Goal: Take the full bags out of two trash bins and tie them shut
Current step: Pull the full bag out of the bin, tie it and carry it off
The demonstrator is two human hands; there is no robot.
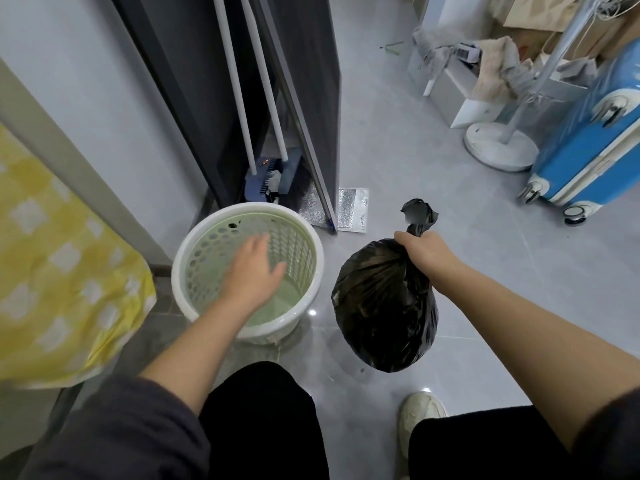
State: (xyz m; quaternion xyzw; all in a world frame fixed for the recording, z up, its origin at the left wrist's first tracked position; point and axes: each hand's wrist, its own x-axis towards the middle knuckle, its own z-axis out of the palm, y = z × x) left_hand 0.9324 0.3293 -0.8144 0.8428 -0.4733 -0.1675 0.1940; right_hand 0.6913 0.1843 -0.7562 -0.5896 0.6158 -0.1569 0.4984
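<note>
A full black trash bag (384,306) hangs above the grey floor to the right of a round white bin (313,252). My right hand (424,249) is closed around its gathered neck, and the bunched top sticks up above my fist. The bin has a pale green perforated liner basket and no bag inside. My left hand (254,270) hovers over the bin's opening, fingers apart and holding nothing.
A dark door panel (308,98) with a broom and dustpan (273,181) stands behind the bin. A yellow checked cloth (59,271) is at the left. A fan base (498,145), a blue suitcase (595,150) and a silver pouch (351,209) occupy the floor to the right.
</note>
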